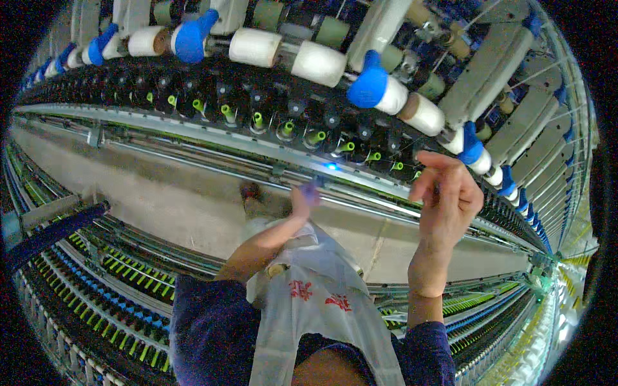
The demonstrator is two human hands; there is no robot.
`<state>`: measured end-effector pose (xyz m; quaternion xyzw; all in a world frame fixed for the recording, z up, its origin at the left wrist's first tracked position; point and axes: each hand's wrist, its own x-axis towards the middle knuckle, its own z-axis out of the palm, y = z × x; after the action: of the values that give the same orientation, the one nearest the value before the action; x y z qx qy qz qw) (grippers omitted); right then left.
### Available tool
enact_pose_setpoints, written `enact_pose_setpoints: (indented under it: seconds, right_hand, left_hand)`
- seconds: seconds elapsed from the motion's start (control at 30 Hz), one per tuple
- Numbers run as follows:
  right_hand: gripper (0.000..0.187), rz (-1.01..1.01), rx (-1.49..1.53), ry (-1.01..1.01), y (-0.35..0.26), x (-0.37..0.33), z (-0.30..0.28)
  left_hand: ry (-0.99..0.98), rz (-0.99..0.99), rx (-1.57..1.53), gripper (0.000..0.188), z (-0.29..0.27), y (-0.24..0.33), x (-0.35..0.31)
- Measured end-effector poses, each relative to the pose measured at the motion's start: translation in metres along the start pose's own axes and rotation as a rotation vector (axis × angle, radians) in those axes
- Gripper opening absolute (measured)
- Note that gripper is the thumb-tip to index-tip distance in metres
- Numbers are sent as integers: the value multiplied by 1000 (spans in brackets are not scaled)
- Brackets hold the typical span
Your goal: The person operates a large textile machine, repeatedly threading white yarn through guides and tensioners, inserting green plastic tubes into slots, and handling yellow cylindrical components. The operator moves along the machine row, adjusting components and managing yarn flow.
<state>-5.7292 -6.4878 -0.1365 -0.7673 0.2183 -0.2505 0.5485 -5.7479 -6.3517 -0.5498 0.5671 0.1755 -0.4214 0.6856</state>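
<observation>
In the head view, the right hand [446, 199] is raised below the row of green-tipped spindles [286, 128], fingers loosely curled, gripping nothing visible. The left hand [302, 201] reaches toward that row; its grip is too blurred to tell. Above the spindles hang at least five white bobbins [318, 63].

A long spinning frame [193, 138] curves across the view, its dark rail set with a row of green-tipped spindles [257, 119]. Above it hang white roving bobbins [318, 63] with blue caps [368, 83] between grey arms [483, 71]. Lower left, trays of green and blue tubes [116, 289] lie beside a grey floor [129, 186], and a white apron [315, 309] shows at the bottom.
</observation>
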Motion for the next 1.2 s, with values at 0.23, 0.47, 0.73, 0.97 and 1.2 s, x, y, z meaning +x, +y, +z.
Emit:
enact_pose_setpoints:
  seconds: [0.23, 0.47, 0.73, 0.97, 1.2]
  right_hand:
    - [42, -55, -74, 110, -2, 1, 6]
    - [32, 138, -76, 126, 103, -11, 4]
    - [20, 503, -175, -315, 197, -55, 59]
    - [26, -117, -815, -352, -58, 21, 14]
    - [23, -496, -1900, -327, -30, 126, 6]
  left_hand:
    - [218, -31, -73, 18, -2, -70, 159]
    - [143, 131, -1010, 17, -54, -42, 141]
    - [312, 23, -712, 7, -43, 18, 119]
    - [-732, 787, 672, 28, 50, 142, -58]
    - [-383, 1073, 477, 36, 99, 248, -77]
